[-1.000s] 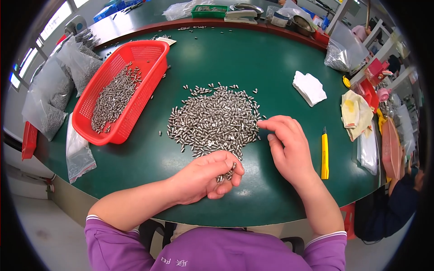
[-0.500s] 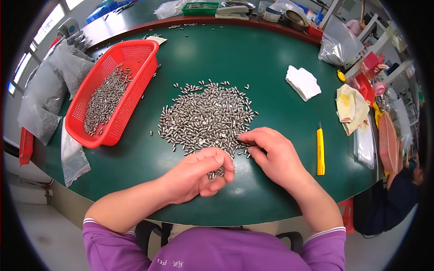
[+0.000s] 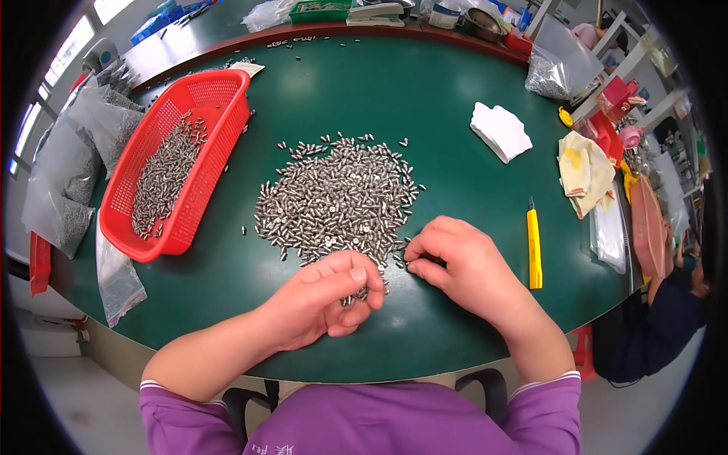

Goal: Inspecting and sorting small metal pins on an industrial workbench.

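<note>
A heap of small, shiny, bullet-shaped metal parts (image 3: 334, 197) lies on the green tabletop in front of me. My left hand (image 3: 322, 296) is curled at the heap's near edge, palm turned inward, with several of these parts cupped in its fingers. At the heap's near right edge is my right hand (image 3: 459, 262). Its thumb and forefinger are drawn together at a small metal part, which they mostly hide. A few loose parts lie between the two hands.
A red perforated basket (image 3: 199, 214) with more metal parts stands at left, beside filled clear bags (image 3: 61, 178). To the right are a yellow utility knife (image 3: 535, 250), white paper (image 3: 500, 133) and a stained cloth (image 3: 585, 174). Another person's dark sleeve (image 3: 656, 326) shows at far right.
The view has shifted slightly. My right hand has drawn back a little from the heap toward me, its thumb and forefinger closer together. My left hand stays curled around its parts.
</note>
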